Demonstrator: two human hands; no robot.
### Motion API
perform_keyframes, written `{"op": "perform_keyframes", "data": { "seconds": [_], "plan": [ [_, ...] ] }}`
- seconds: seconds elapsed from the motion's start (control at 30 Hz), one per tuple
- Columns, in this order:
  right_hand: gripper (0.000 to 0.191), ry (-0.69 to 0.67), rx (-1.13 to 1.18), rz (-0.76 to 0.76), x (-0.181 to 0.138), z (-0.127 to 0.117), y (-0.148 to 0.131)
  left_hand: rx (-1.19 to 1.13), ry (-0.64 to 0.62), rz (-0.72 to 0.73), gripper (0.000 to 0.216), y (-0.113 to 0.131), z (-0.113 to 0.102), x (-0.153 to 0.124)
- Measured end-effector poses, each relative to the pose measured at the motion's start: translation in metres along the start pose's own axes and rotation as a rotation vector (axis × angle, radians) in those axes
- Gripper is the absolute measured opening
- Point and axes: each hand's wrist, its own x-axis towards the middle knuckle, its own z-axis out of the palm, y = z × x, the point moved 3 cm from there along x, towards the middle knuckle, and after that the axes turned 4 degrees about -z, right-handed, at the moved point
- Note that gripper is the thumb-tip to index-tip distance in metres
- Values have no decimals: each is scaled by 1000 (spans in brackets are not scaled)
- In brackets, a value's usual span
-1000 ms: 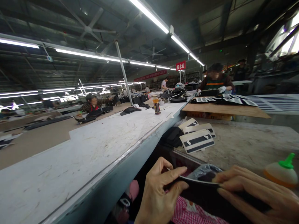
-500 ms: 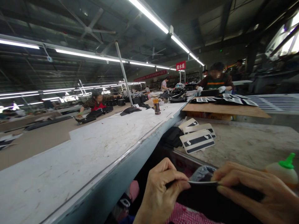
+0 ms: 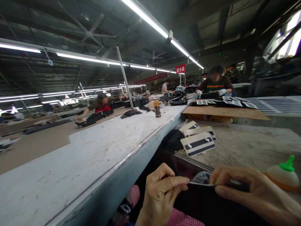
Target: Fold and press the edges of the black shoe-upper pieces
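**Student:** What do the two hands hold here?

**Instructor:** A flat black piece of sheet material (image 3: 211,204), thin, matte and flexible, with a pale top edge. It sits low and close to the body, over a pink-and-white checked cloth (image 3: 183,218). The left hand (image 3: 160,197) is closed in a pinch on the piece's left end, thumb over forefinger. The right hand (image 3: 246,194) is closed over the top edge, fingers curled along it.

**Student:** How far along does the work appear?

**Instructor:** As a judgement only: mid-way on this piece. It is gripped at its edge by both hands, not yet laid down. Beyond the black piece, three cream cards with dark stripes (image 3: 198,142) lie overlapped on the grey speckled bench (image 3: 246,144), possibly pieces already handled; that cannot be confirmed.

**Student:** And the other materials?

**Instructor:** To the right of the black piece stands a squat translucent glue bottle with an orange base and green nozzle (image 3: 283,175), smooth plastic. Just behind the piece's edge shows crinkled grey plastic film (image 3: 203,176). To its left runs a long scuffed white bench (image 3: 94,157) with a blue-grey edge. Farther off lie a brown board (image 3: 225,111) carrying more dark cards, an amber bottle (image 3: 157,108), and co-workers at their own places.
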Motion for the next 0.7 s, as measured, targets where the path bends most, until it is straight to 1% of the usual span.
{"op": "perform_keyframes", "data": {
  "seconds": [0.13, 0.3, 0.37, 0.43, 0.5, 0.57, 0.63, 0.7],
  "plan": [
    [32, 25, -57, 21, 0, 3, -3, 116, -2, 0, 11, -2, 1, 1],
    [34, 77, -179, -9, 0, 7, -12, 416, 63, 126, 19, 0, 8, -4],
    [31, 101, -210, -50, 1, 8, -18, 460, 24, 136, 21, 2, 13, -5],
    [27, 124, -223, -114, 2, 9, -25, 506, -66, 143, 19, 4, 18, -6],
    [24, 148, -240, -176, 3, 10, -29, 502, -137, 103, 11, 6, 21, -4],
    [20, 163, -268, -227, 5, 10, -29, 424, -154, 28, 3, 7, 22, -2],
    [17, 153, -321, -272, 8, 10, -25, 345, -179, -102, 8, 3, 26, -1],
    [15, 149, -435, -377, 10, 11, -20, 331, -208, -222, 12, -6, 32, -3]
  ]
}}
